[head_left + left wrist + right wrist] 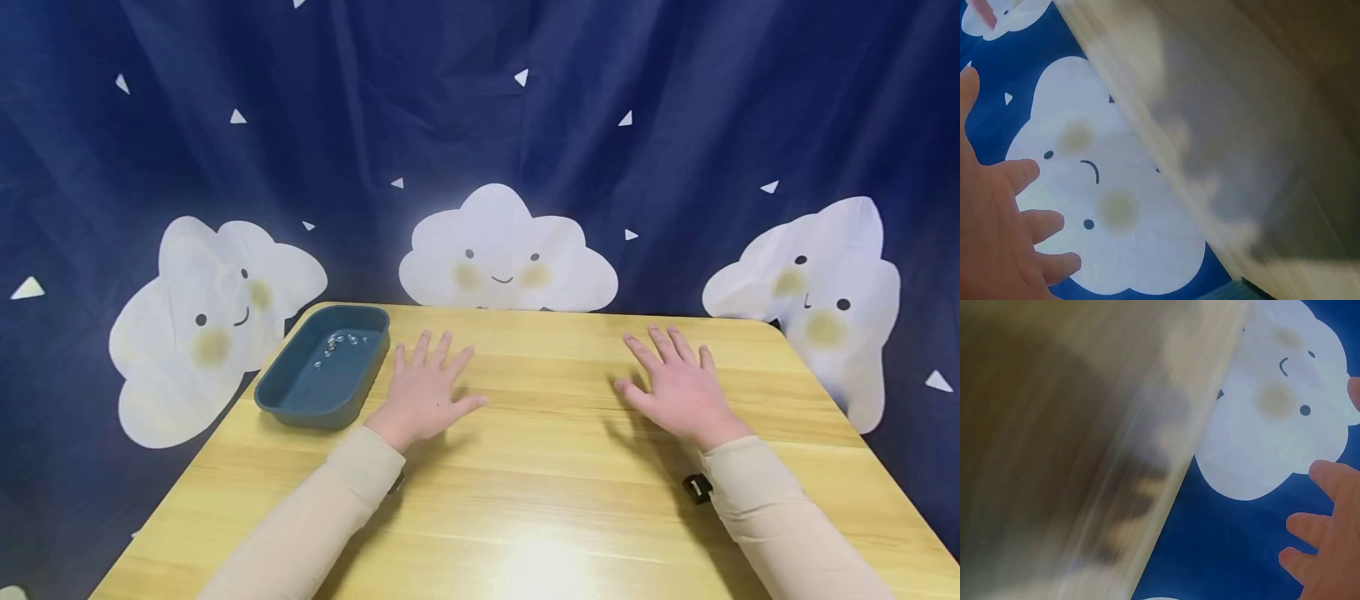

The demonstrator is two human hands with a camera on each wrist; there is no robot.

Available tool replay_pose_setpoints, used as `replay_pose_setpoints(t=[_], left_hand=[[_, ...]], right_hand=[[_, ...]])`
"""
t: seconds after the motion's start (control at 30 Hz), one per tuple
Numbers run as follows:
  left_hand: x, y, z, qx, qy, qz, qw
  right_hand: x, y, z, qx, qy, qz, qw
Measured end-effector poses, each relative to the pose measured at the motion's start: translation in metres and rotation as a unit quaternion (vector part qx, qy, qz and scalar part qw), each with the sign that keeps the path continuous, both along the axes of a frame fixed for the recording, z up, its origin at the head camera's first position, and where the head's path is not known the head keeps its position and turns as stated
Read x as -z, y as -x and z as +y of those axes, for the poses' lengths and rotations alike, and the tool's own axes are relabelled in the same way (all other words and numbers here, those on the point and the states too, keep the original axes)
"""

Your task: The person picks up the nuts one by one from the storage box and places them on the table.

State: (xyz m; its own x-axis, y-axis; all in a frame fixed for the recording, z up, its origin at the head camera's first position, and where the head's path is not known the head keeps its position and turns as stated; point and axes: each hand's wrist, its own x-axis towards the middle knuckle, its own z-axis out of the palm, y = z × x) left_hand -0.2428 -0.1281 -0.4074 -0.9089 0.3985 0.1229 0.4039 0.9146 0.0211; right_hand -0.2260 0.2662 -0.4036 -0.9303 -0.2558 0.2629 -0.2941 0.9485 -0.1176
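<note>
My left hand point(423, 392) hovers over the table with its fingers spread, just right of a dark blue-green tray point(300, 400). Inside that tray lie several small shiny, clear-looking pieces point(332, 343), too small to identify. Over the right half of the table, my right hand point(682, 392) is also spread, holding nothing. In the left wrist view the left hand's fingers point(1044, 225) are apart with nothing between them. The right wrist view shows the right hand's fingers point(1307, 528) likewise separated. Both hands cast shadows on the wood.
A light wooden table point(525, 442) spans the foreground, its far edge meeting a dark blue curtain point(450, 100) printed with white clouds and small triangles. The tray stands at the table's far left corner. A black strap piece point(697, 488) shows by the right cuff.
</note>
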Motion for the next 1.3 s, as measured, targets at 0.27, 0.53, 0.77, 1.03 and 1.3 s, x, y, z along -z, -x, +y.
replay_pose_setpoints(t=[0.27, 0.53, 0.77, 1.03, 1.3], left_hand=[[-0.004, 0.0, -0.028, -0.034, -0.012, -0.005, 0.9993], [-0.007, -0.001, -0.068, -0.056, -0.008, 0.004, 0.9984], [-0.007, 0.006, -0.107, -0.069, -0.004, -0.009, 0.9976], [-0.009, 0.01, -0.147, -0.075, 0.006, -0.021, 0.9969], [-0.005, 0.018, -0.178, -0.074, 0.0, -0.032, 0.9967]], right_hand=[[0.003, -0.002, 0.005, 0.003, 0.003, -0.012, 1.0], [0.0, -0.008, 0.009, 0.006, -0.002, -0.021, 1.0], [-0.001, -0.011, 0.013, 0.008, -0.003, -0.01, 1.0], [0.001, -0.012, 0.017, 0.011, -0.011, -0.014, 1.0], [0.005, -0.012, 0.018, 0.01, -0.013, -0.009, 1.0]])
